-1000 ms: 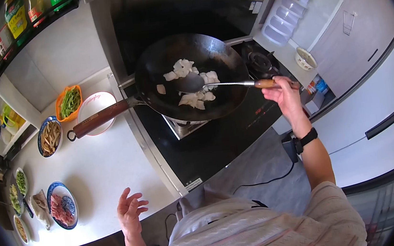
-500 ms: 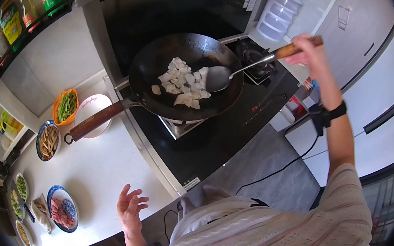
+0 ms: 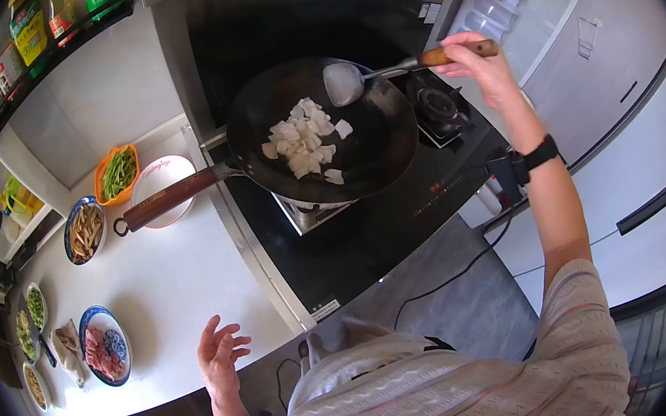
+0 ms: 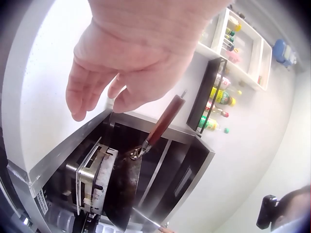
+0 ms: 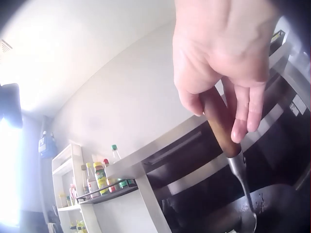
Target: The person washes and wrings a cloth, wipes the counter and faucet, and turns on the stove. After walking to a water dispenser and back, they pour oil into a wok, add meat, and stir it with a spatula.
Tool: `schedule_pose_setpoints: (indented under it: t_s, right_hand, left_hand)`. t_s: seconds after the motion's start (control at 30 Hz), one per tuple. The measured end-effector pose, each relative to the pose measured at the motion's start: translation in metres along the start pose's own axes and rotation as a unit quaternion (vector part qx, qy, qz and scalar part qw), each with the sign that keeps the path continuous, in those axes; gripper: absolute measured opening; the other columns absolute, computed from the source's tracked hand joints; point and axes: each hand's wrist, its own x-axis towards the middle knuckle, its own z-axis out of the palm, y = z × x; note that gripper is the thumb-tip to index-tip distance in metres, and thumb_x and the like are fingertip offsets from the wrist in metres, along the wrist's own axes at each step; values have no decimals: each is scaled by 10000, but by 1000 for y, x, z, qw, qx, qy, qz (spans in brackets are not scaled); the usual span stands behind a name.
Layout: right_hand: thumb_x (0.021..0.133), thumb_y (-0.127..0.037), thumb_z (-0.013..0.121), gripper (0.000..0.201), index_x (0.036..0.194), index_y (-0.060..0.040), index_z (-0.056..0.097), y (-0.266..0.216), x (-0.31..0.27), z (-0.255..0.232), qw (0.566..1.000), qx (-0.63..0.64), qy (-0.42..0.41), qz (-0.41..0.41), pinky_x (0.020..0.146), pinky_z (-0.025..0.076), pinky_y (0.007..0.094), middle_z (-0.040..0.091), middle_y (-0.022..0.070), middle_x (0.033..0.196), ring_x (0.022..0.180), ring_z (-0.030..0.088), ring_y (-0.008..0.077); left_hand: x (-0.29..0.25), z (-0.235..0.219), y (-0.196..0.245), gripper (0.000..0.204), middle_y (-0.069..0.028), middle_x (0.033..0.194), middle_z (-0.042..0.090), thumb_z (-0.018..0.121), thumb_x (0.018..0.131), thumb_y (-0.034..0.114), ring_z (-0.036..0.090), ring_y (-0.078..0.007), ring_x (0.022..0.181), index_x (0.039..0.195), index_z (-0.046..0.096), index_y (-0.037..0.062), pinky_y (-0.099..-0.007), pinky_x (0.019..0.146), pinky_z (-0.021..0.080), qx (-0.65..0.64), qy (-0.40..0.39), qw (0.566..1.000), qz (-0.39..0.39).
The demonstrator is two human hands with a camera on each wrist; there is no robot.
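A black wok sits on the stove, its wooden handle reaching left over the counter. Pale, thin slices of food lie in a heap in its middle, with a few apart to the right. My right hand grips the wooden handle of a wok spatula, whose metal blade is at the wok's far side. In the right wrist view, the fingers wrap round that spatula handle. My left hand hangs in front of the counter edge with loosely bent fingers, holding nothing.
On the white counter stand a plate of raw meat, a bowl of brown strips, an orange basket of greens and a white bowl. A second burner lies right of the wok. Bottles line a shelf at upper left.
The spatula swung right, then up to the wok's far side with my right hand. The food slices, spread out before, now lie heaped together. My left hand has stayed put.
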Motion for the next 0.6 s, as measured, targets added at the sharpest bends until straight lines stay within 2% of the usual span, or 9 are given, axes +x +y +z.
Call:
schedule_pose_setpoints:
  t_s: [0.1,0.13,0.2,0.37,0.47,0.53,0.6]
  right_hand:
    - [821,-154,626,174,937,-26,607,10,-3,22,993,98,-53,31,641,517,238,644,105,872,718,664,177]
    - [821,-154,626,174,937,-26,607,7,-7,26,993,99,-54,31,641,517,238,644,105,872,718,664,177]
    - [815,-107,623,145,929,-20,604,-6,-14,28,986,110,-124,-3,651,529,247,643,110,870,717,665,187]
    - [828,-93,607,127,900,11,601,-51,-35,16,984,79,-152,-52,644,542,258,641,124,849,706,664,192]
    - [829,-89,594,122,900,9,603,-37,-41,23,987,67,-145,-30,646,543,257,641,118,848,701,662,187]
    - [824,-94,598,123,897,4,606,-32,-36,18,988,48,-141,-47,640,534,247,639,107,846,699,660,176]
    - [830,-65,586,109,904,12,606,-30,-27,5,995,-10,-93,-41,675,540,286,636,118,853,734,661,225]
  left_hand:
    - [-1,0,-1,407,-110,971,635,590,852,98,651,-207,757,1237,471,46,-278,590,532,-6,3,1000,-10]
    - [-1,0,-1,403,-109,970,636,591,851,98,652,-207,756,1234,474,48,-278,588,533,-12,1,1000,-11]
    - [0,1,0,401,-109,968,637,591,851,97,652,-206,755,1232,477,48,-278,588,533,-12,2,1000,-8]
    - [3,1,-2,398,-109,965,639,593,850,98,652,-206,754,1229,480,50,-278,589,532,-17,2,1000,-7]
    - [6,2,-4,400,-108,967,638,598,850,107,651,-203,754,1229,481,51,-278,590,530,-13,-2,1000,-13]
    - [7,4,-2,399,-110,970,636,598,851,110,649,-202,755,1228,482,51,-276,589,529,-10,-7,1000,-8]
    - [9,4,-1,398,-110,970,635,597,851,109,649,-202,756,1227,482,49,-276,589,529,-10,-11,1000,-7]
